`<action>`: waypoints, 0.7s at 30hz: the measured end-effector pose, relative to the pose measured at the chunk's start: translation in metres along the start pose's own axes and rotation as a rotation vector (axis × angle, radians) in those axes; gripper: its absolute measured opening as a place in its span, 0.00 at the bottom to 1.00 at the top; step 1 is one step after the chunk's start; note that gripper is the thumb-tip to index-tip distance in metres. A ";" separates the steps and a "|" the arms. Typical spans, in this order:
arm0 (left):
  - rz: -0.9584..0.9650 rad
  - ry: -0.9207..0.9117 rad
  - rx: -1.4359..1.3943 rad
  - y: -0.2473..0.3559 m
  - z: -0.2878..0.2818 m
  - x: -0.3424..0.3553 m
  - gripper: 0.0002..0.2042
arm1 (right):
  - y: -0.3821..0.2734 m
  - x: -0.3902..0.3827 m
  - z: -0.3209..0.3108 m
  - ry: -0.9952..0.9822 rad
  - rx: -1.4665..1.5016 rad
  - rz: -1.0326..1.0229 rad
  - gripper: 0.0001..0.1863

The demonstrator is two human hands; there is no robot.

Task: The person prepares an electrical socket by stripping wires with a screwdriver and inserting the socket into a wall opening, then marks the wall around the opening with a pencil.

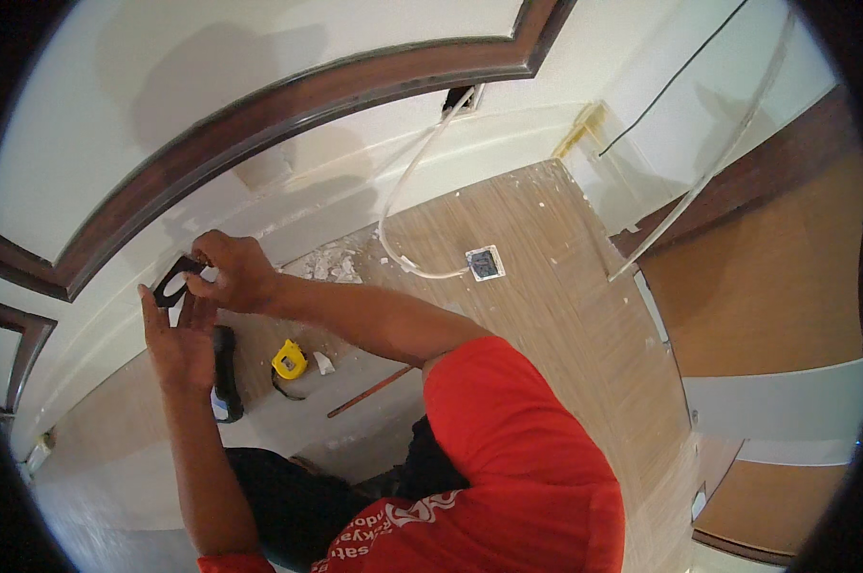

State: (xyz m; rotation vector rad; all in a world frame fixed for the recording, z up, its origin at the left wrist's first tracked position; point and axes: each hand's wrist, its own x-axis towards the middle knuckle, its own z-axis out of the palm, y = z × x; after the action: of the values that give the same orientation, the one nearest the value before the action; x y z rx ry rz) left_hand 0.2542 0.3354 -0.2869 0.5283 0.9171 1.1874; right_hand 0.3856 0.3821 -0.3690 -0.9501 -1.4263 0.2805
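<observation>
Both my hands grip a small black frame-like piece with an oval opening, held tilted near the white wall below dark wooden moulding. My left hand holds it from below with fingertips on its edge; my right hand pinches its upper right end. Beneath, a long dark object with a blue patch lies partly hidden by my left hand. A yellow tape measure rests beside it, with a thin reddish-brown rod farther right.
A white cable runs from a wall opening to a square floor box. Plaster scraps lie along the skirting. A wooden cabinet stands on the right, with a pale cable and a dark wire hanging nearby.
</observation>
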 end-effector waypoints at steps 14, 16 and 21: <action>0.209 0.083 -0.019 0.025 -0.010 0.002 0.36 | -0.021 -0.003 -0.015 -0.070 -0.006 -0.016 0.15; 0.231 0.077 -0.002 0.021 -0.003 -0.002 0.35 | -0.019 -0.004 -0.017 -0.060 -0.003 -0.007 0.14; 0.333 0.073 0.036 0.019 -0.005 -0.005 0.34 | -0.017 0.005 -0.026 -0.161 -0.060 0.059 0.10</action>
State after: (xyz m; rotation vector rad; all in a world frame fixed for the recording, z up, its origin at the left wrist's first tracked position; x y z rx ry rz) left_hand 0.2394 0.3365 -0.2734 0.6888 0.9373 1.5001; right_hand 0.4044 0.3649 -0.3505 -1.0386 -1.5629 0.3660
